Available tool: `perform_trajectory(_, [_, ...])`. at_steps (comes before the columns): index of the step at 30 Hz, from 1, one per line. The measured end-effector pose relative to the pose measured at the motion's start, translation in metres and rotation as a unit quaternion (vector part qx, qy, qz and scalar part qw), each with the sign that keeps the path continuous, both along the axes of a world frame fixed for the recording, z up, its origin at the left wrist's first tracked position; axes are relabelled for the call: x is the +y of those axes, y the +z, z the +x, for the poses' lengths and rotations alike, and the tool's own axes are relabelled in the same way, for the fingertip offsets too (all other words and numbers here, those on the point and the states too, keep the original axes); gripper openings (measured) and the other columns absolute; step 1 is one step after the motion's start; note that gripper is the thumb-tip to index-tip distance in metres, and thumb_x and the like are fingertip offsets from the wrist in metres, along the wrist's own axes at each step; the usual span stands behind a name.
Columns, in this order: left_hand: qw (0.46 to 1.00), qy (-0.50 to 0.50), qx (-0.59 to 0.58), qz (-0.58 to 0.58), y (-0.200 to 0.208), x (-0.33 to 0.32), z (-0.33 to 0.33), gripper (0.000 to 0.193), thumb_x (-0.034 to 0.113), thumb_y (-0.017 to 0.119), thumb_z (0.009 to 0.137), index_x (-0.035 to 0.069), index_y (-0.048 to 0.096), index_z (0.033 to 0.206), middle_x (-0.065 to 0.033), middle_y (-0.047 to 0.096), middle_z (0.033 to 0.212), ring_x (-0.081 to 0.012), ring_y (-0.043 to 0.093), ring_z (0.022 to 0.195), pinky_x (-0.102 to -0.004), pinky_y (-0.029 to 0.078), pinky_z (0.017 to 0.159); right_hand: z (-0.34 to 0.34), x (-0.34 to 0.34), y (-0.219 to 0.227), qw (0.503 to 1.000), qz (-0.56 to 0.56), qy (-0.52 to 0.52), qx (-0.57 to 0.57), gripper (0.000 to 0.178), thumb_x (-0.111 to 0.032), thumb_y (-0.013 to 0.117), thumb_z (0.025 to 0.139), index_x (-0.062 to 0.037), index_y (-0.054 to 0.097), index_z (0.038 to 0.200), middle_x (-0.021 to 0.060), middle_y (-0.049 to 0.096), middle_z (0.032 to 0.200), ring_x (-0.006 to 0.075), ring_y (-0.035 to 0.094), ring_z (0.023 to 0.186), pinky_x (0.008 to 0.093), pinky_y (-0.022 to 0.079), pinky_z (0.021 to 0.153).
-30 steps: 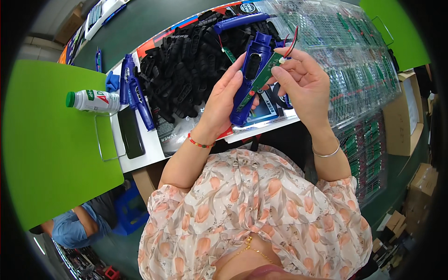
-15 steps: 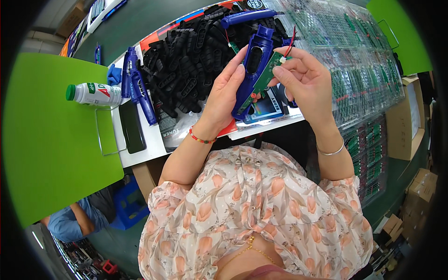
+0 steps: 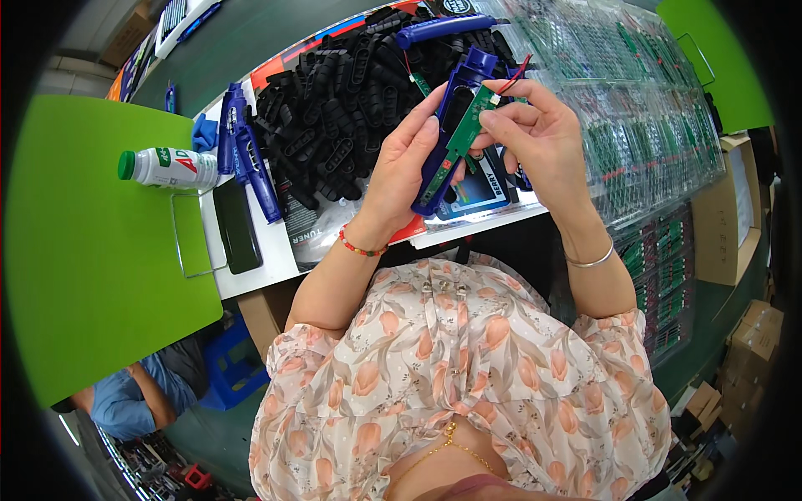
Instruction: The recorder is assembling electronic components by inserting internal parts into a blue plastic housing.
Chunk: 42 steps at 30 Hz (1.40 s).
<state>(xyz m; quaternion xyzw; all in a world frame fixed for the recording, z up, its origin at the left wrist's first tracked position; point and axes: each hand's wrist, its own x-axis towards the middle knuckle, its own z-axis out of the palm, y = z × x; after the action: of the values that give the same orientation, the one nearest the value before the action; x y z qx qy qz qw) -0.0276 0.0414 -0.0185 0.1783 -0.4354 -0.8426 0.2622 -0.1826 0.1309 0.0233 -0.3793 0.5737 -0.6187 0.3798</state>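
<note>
My left hand (image 3: 399, 171) is closed around a blue plastic housing (image 3: 430, 171), holding it tilted over the table's near edge. Between thumb and fingers, my right hand (image 3: 541, 146) pinches a narrow green circuit board (image 3: 464, 138) near its upper end. Red and black wires (image 3: 520, 73) rise from a white connector there. The board lies along the housing's open side, its lower end at the housing's lower part; whether it is seated inside, I cannot tell. Behind my hands is a heap of black oval plastic parts (image 3: 334, 108), with another blue housing (image 3: 447, 30) lying on it.
Clear trays of green boards (image 3: 626, 125) cover the right side. To the left are blue housings (image 3: 246, 154), a dark phone (image 3: 236, 227) and a white bottle with a green cap (image 3: 177, 169). Green panels (image 3: 92, 250) flank the table. Another person (image 3: 138, 397) sits at lower left.
My right hand has shifted left with the circuit board, which now covers more of the housing's opening. The board's face has turned more toward view. My left hand has hardly moved.
</note>
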Motion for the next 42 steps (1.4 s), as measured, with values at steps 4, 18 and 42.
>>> perform_trajectory(4, [0.999,-0.017,-0.003,0.034,0.001,-0.001,0.003,0.046,0.021,0.042,0.104,0.012,0.037,0.149,-0.0088,0.065,0.107,-0.0133,0.061,0.069,-0.0253,0.053,0.062,0.000,0.001,-0.003,1.000,-0.009,0.006,0.010,0.029,-0.008,0.067,0.091,0.0015,0.060,0.117,0.0073,0.071,0.080,0.0094,0.069,0.070,0.0164,0.042,0.046])
perform_trajectory(18, [0.993,-0.008,-0.042,-0.107,0.007,0.004,0.005,0.055,0.009,0.052,0.100,0.009,0.032,0.151,-0.0071,0.066,0.092,-0.0074,0.059,0.067,-0.0221,0.051,0.061,0.019,-0.010,-0.016,0.979,-0.079,-0.101,0.159,0.036,0.002,0.071,0.080,-0.0029,0.068,0.115,0.0041,0.051,0.092,0.0068,0.057,0.066,0.0207,0.050,0.056])
perform_trajectory(42, [0.844,0.289,-0.341,-0.298,-0.010,-0.358,-0.010,0.060,0.001,0.051,0.081,0.005,0.049,0.141,-0.0091,0.067,0.081,-0.0153,0.063,0.061,-0.0282,0.050,0.056,0.004,0.008,-0.038,0.933,0.020,-0.116,0.341,0.019,-0.004,0.069,0.081,-0.0017,0.067,0.099,0.0140,0.065,0.086,0.0287,0.065,0.070,0.0358,0.052,0.062])
